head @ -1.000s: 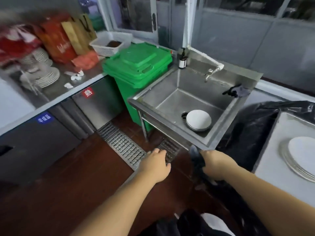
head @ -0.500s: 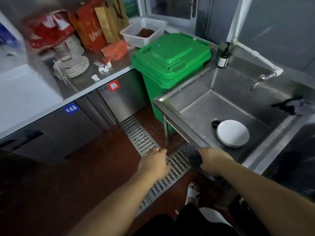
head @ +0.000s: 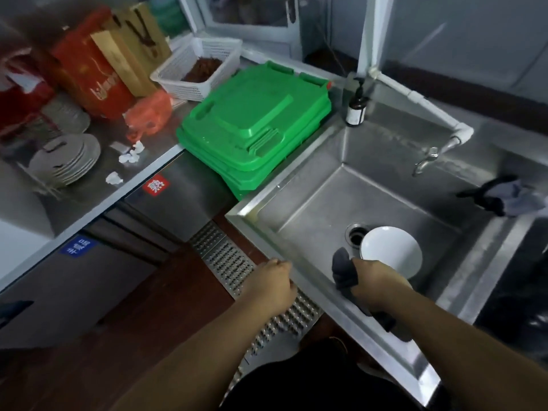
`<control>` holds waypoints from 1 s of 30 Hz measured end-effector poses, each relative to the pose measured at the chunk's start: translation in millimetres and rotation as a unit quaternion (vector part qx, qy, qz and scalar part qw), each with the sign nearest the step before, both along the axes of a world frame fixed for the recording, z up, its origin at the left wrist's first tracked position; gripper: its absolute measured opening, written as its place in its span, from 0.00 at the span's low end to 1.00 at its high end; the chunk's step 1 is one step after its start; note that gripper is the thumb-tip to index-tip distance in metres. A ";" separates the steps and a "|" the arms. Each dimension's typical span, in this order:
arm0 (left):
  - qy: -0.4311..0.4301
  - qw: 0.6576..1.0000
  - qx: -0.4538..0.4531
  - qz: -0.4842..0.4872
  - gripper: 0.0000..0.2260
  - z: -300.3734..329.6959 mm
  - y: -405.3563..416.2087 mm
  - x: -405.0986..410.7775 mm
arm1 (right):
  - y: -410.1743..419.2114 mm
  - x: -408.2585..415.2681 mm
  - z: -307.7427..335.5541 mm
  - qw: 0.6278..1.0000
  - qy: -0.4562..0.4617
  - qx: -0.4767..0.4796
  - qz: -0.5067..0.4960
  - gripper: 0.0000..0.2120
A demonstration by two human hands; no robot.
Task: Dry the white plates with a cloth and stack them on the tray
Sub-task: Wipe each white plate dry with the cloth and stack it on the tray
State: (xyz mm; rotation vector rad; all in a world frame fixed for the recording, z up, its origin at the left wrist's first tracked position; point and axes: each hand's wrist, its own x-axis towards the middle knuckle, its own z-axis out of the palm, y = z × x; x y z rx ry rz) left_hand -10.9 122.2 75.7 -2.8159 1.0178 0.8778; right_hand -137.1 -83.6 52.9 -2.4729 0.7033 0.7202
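Steel sink (head: 311, 200) rim under right hand (head: 376, 281) gripping dark cloth (head: 344, 269); left hand (head: 271, 284) fisted, empty.

Head view: single wide-angle camera, worn high, facing forward and steeply down over the steel sink's (head: 261, 212) near-left corner, close.

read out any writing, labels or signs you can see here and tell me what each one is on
Red sticker on the steel cabinet door: one white Chinese character, "熟".
Blue sticker on the lower cabinet front: white Chinese characters, too blurred to read.
Red gift bag on the counter: pale script lettering, blurred, unreadable.
Brown pump bottle at the sink corner: white label, print too small to read.
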 end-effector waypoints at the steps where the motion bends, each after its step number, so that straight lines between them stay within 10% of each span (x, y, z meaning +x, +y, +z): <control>1: 0.006 1.000 0.003 -0.010 0.25 -3.8 -11.6 8.2 | -8.9 -2.0 -4.3 1.000 0.004 0.009 -0.028 0.15; 8: 0.041 0.991 0.014 -0.130 0.23 -39.8 -102.5 64.8 | -59.4 -17.1 -45.8 0.969 0.002 0.046 -0.244 0.19; 17: 0.073 0.954 0.057 -0.286 0.20 -87.8 -204.8 133.9 | -74.8 -9.8 -73.1 0.830 0.018 0.093 -0.550 0.19; 30: 0.151 0.954 0.060 -0.250 0.19 -206.6 -279.5 122.7 | -79.1 -17.8 -163.9 0.682 -0.026 0.103 -0.723 0.11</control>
